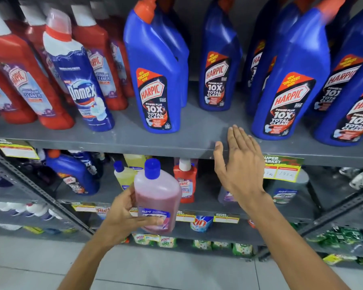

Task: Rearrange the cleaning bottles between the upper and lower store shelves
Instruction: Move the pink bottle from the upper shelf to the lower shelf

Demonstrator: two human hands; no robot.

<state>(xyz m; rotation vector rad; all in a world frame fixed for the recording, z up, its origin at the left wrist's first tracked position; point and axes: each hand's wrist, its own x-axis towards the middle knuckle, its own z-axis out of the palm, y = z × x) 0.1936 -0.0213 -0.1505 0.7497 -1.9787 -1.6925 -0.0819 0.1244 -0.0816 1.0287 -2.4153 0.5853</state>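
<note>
Left hand point(122, 214) covers pink bottle point(157, 195) label.

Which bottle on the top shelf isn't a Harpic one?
The Domex bottle, standing left of the middle on the upper shelf. It has a white shoulder, a dark blue label and a clear cap, while its neighbours are red or blue Harpic bottles.

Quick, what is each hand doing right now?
Left hand: closed on the pink bottle.
Right hand: open, holding nothing, at the upper shelf edge.
</note>
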